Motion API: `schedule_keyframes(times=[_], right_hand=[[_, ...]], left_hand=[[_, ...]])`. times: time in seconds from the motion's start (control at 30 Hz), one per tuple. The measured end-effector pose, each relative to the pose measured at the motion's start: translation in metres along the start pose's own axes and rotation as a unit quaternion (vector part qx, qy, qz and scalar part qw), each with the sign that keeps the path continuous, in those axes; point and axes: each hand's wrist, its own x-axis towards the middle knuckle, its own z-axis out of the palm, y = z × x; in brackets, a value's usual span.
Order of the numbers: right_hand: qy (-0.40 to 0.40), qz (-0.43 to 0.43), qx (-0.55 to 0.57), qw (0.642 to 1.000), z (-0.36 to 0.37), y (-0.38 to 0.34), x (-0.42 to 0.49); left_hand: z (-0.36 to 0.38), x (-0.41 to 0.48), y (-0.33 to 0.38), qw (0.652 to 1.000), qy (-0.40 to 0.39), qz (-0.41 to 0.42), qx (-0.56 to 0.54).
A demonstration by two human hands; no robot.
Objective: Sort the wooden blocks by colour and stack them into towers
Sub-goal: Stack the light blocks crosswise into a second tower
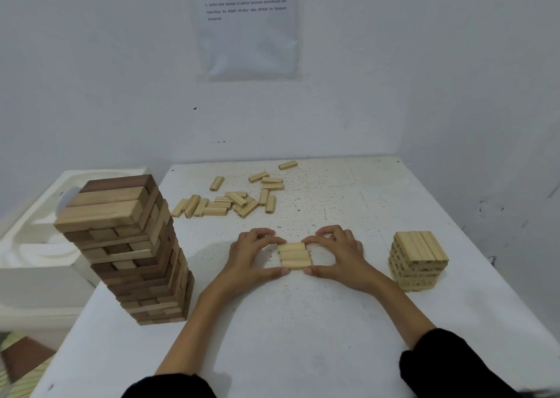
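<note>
At the near edge, black sleeves [448, 364]: are lying over the white table [288, 322].
Left hand [254, 255]: is pinching the left end of the row of three pale blocks [295, 256], thumb near, fingers curling behind.
Right hand [336, 255]: is pinching the right end likewise.
Row of three pale blocks: is lying flat mid-table, between both hands.
Mixed tower [130, 246]: is standing tall at left, dark and tan.
Pale tower [418, 261]: is standing short at right.
Loose pale blocks [230, 200]: are lying scattered farther back.
Printed sheet [248, 33]: is hanging on the wall.
</note>
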Motion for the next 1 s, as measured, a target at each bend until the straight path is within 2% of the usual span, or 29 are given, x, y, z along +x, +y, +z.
schedule_keyframes(times=[0.13,0.27,0.4,0.47,0.8,1.0], right_hand=[[-0.001,-0.003,-0.001,1.000,0.000,0.001,0.000],[-0.017,0.006,-0.021,1.000,0.000,0.000,-0.004],[-0.069,0.019,-0.108,0.992,0.010,-0.004,-0.016],[-0.073,0.016,-0.135,0.988,0.015,-0.007,-0.020],[-0.083,0.003,-0.144,0.986,0.015,-0.008,-0.019],[-0.085,0.003,-0.111,0.990,0.010,-0.004,-0.017]], left_hand=[[0.002,-0.001,-0.002,1.000,0.004,0.015,0.024],[0.000,-0.006,0.003,0.999,-0.007,-0.003,0.050],[0.004,-0.016,0.011,0.982,-0.068,-0.004,0.178],[0.007,-0.021,0.016,0.975,-0.084,-0.012,0.207],[0.009,-0.022,0.017,0.968,-0.109,0.021,0.226],[0.009,-0.021,0.015,0.975,-0.115,0.010,0.189]])
